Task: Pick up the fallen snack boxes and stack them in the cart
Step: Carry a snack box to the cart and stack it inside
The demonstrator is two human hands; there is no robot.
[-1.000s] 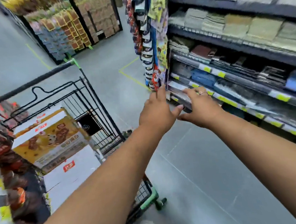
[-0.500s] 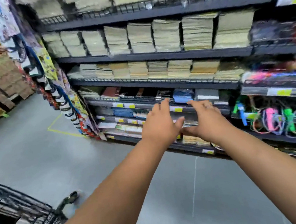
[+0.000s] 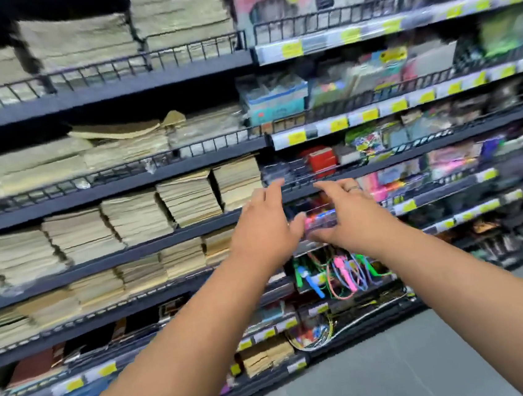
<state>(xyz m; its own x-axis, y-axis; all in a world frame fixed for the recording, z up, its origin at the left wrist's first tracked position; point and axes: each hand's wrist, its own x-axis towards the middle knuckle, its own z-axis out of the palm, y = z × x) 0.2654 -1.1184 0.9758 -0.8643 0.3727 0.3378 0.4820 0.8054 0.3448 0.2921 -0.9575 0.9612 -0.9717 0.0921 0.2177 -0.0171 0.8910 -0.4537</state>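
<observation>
My left hand [image 3: 264,226] and my right hand [image 3: 347,217] are stretched out in front of me at chest height, close together, palms facing each other with fingers spread. Neither holds anything. Behind them stands a dark store shelf unit [image 3: 160,173]. No snack box and no cart are in view now. The picture is blurred by motion.
Stacks of beige paper goods [image 3: 133,217] fill the left shelves. Colourful stationery and skipping ropes [image 3: 342,273] hang on the right shelves, with yellow price tags [image 3: 339,124] along the rails. Grey floor [image 3: 416,365] shows at the lower right.
My view has swung to the right and upward, away from the cart with its boxes, which has left the picture. Both hands keep the same open pose in front of me.
</observation>
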